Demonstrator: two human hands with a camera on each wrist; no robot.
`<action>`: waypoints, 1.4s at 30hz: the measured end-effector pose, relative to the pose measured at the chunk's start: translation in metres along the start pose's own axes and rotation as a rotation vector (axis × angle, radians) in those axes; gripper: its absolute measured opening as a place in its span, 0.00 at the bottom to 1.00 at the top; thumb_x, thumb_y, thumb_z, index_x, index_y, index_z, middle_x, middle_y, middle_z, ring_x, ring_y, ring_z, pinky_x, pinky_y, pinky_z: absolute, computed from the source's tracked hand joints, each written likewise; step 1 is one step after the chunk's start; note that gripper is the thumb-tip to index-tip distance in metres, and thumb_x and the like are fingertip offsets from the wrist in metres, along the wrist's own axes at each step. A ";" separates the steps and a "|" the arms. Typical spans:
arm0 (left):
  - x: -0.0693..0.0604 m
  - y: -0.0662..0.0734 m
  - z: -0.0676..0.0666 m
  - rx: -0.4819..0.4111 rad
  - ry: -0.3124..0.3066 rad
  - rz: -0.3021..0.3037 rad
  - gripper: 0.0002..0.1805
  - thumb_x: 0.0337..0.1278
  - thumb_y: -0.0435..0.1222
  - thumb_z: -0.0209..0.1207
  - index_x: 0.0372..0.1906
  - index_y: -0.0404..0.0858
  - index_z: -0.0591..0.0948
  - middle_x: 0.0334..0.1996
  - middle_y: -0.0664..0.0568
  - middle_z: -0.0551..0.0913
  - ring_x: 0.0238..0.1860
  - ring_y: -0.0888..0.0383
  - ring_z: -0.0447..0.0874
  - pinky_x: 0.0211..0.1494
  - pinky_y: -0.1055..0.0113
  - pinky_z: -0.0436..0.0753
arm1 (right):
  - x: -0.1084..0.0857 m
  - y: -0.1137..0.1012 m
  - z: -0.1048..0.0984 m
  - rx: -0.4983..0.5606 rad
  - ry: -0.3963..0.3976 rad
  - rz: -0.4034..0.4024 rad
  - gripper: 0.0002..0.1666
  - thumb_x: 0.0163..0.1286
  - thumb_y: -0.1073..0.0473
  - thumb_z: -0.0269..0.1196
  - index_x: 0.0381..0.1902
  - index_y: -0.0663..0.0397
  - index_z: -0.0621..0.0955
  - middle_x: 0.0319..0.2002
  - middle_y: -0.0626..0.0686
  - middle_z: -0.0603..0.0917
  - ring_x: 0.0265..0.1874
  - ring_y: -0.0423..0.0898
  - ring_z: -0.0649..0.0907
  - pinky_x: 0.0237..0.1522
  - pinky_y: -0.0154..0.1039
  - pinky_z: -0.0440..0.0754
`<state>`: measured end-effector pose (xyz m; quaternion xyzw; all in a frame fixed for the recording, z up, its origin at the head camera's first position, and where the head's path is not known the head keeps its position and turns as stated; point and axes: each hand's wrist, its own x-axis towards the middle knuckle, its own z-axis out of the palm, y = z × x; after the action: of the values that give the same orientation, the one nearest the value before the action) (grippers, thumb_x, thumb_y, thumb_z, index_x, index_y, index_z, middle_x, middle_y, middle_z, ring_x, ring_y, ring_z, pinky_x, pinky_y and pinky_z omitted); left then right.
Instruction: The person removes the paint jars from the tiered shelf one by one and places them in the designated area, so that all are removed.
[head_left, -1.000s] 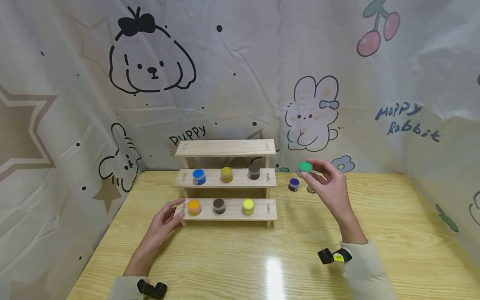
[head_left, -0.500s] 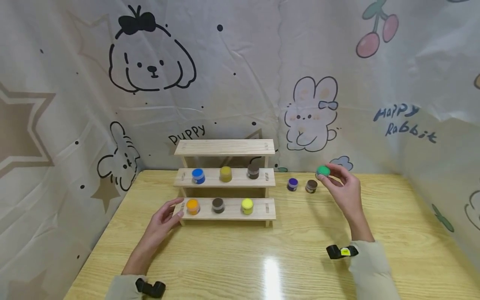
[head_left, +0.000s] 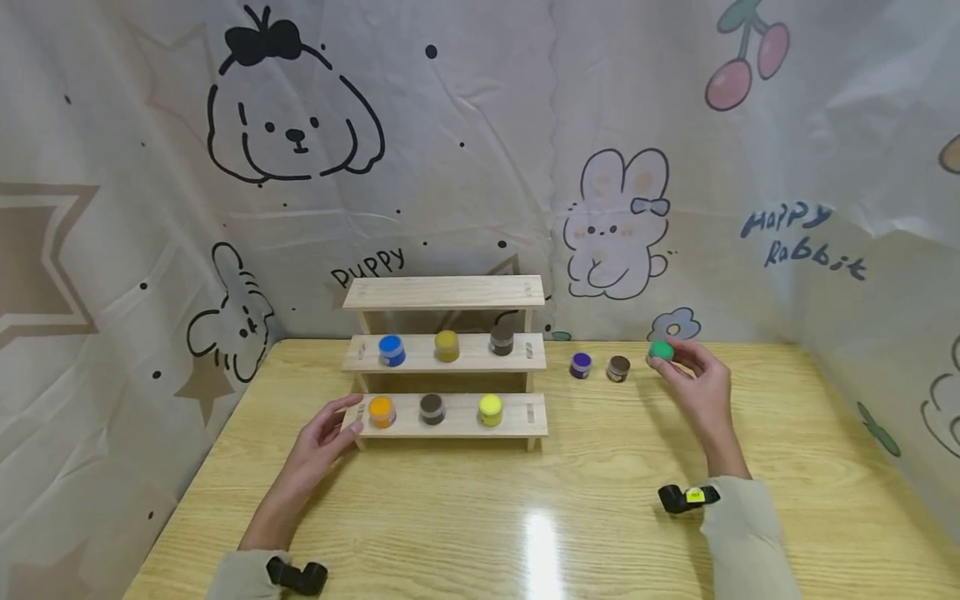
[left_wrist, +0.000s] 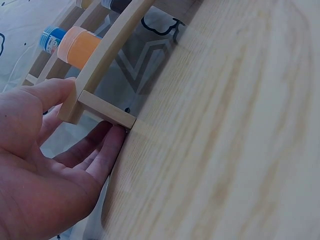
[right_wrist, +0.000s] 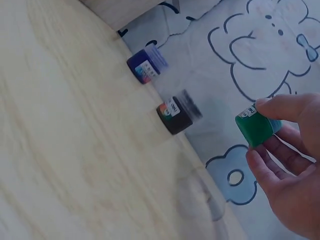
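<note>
A three-step wooden display rack (head_left: 444, 292) stands at the back middle of the table. My left hand (head_left: 318, 446) grips the left end of its lowest shelf, thumb on the shelf's edge and fingers by the leg in the left wrist view. My right hand (head_left: 697, 387) pinches a green paint jar (right_wrist: 255, 127) between thumb and fingers, above the table in the right wrist view. Beside it to the left, a dark brown paint jar (head_left: 618, 369) and a purple paint jar (head_left: 581, 365) stand on the table.
On the middle shelf sit a blue jar (head_left: 392, 351), an ochre jar (head_left: 447, 346) and a dark jar (head_left: 502, 340). The lowest shelf bears an orange jar (head_left: 382, 412), a dark brown jar (head_left: 432, 409) and a yellow jar (head_left: 491, 410). A printed curtain (head_left: 465, 192) hangs behind the table.
My right hand has carried the green paint jar to the right, past the brown jar, and slightly lower. My left hand has stayed at the rack's end. The view has shifted slightly.
</note>
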<state>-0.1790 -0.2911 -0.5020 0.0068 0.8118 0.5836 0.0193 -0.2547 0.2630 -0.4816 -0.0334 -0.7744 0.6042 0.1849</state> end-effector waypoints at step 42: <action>0.000 -0.001 -0.001 -0.025 -0.003 0.001 0.31 0.75 0.46 0.59 0.75 0.43 0.68 0.77 0.39 0.61 0.75 0.38 0.62 0.64 0.72 0.73 | 0.001 0.026 -0.009 -0.158 -0.057 0.174 0.31 0.72 0.59 0.69 0.68 0.65 0.75 0.64 0.66 0.78 0.48 0.32 0.78 0.48 0.18 0.76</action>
<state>-0.1791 -0.2920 -0.5025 0.0079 0.8044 0.5936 0.0206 -0.2570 0.2783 -0.5038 -0.0979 -0.8187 0.5557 0.1065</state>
